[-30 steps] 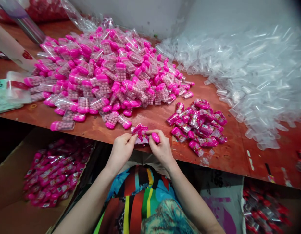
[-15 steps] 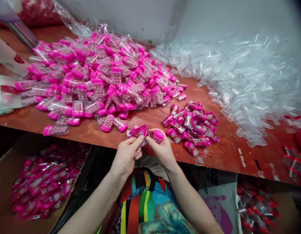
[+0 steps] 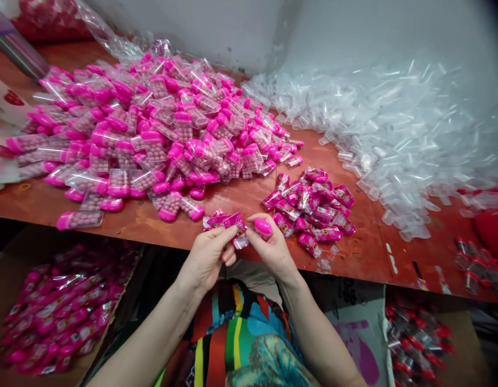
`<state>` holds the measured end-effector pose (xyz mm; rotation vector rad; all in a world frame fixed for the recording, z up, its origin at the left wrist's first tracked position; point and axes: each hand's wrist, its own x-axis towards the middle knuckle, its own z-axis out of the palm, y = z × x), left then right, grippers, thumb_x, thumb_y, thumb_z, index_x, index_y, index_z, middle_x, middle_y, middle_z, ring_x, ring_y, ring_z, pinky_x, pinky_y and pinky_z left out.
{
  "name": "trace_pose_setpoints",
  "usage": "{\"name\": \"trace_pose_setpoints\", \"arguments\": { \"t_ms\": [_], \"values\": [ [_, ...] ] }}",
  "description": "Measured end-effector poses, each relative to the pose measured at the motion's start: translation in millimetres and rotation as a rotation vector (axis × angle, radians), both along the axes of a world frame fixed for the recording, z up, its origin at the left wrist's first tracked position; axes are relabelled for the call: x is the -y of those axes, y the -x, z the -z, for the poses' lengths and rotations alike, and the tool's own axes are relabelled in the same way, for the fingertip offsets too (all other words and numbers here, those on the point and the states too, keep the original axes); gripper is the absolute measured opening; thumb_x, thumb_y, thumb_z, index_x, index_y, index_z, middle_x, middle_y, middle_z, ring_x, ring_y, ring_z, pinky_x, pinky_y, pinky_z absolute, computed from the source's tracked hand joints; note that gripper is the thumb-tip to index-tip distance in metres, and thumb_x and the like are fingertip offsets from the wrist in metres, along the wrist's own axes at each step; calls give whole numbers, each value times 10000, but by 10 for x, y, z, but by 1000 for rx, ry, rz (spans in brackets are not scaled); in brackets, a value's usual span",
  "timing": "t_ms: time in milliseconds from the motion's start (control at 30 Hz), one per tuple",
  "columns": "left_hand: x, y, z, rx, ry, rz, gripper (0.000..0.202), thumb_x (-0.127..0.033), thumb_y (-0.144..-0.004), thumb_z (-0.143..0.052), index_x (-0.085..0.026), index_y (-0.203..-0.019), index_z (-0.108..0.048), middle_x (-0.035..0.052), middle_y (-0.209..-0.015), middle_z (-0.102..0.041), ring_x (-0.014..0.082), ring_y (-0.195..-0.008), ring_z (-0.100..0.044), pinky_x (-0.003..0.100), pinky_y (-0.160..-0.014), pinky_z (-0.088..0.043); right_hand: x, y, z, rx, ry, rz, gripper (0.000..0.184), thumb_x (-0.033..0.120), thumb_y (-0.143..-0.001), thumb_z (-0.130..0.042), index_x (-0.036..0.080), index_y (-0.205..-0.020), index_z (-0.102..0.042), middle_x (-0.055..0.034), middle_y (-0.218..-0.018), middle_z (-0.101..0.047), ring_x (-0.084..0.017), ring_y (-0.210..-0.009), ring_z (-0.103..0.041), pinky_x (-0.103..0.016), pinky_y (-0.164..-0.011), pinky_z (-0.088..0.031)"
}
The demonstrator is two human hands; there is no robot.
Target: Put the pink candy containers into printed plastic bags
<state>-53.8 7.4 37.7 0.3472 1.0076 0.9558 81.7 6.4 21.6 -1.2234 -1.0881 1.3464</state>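
At the table's front edge, my left hand [image 3: 213,251] pinches a printed pink wrapper sleeve [image 3: 232,219] between thumb and fingers. My right hand [image 3: 271,246] is closed around a candy container with a pink cap [image 3: 263,226]; its thumb and fingertip also reach the wrapper's right side. The container's body is mostly hidden in the palm. More pink wrappers [image 3: 212,219] lie on the table just behind my left fingers. To the right of my hands sits a small heap of containers in pink wrappers [image 3: 313,207].
A large pile of pink-capped containers filled with small balls [image 3: 160,134] covers the table's left and middle. Clear empty containers [image 3: 394,134] are heaped at right. Below the edge, a box [image 3: 123,301] holds wrapped containers; red-capped ones [image 3: 418,344] lie lower right.
The view has shifted slightly to the right. My hands have drawn a little apart, and the wrapper between them is turned, with its lower part now showing.
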Motion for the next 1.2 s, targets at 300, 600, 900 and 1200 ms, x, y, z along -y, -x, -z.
{"name": "trace_pose_setpoints", "arguments": {
  "t_ms": [300,600,900,1200],
  "values": [
    [-81,31,-49,-64,-48,-166,281,-268,-684,-800,-107,-631,-576,-75,-526,-385,14,-407,-271,168,-364,-244,42,-71,-33,-493,236,-126,152,265,-814,-606,222,-888,-480,38,-774,-594,-54,-427,-390,-202,-410,-329],
    [-113,-74,-71,-27,-9,-225,354,-268,-636,-836,-132,-584,-513,-84,-518,-391,7,-399,-254,162,-351,-233,147,-119,50,-643,303,-244,201,409,-863,-591,213,-884,-550,41,-664,-556,-42,-352,-348,-158,-309,-265],
    [-119,-91,49,-54,24,-229,373,-335,-635,-831,-140,-584,-517,-68,-526,-472,-5,-341,-273,168,-329,-226,225,-142,-37,-664,410,-140,463,518,-902,-358,210,-1174,-572,-31,-799,-559,-173,-689,-566,-280,-519,-502],
    [-94,-168,62,-41,63,-227,345,-323,-632,-827,-132,-604,-542,-56,-523,-504,-2,-330,-289,171,-325,-238,336,-4,65,-189,231,112,366,369,-819,-675,233,-1094,-475,87,-558,-548,-73,-360,-460,-150,-313,-341]
  ]
}}
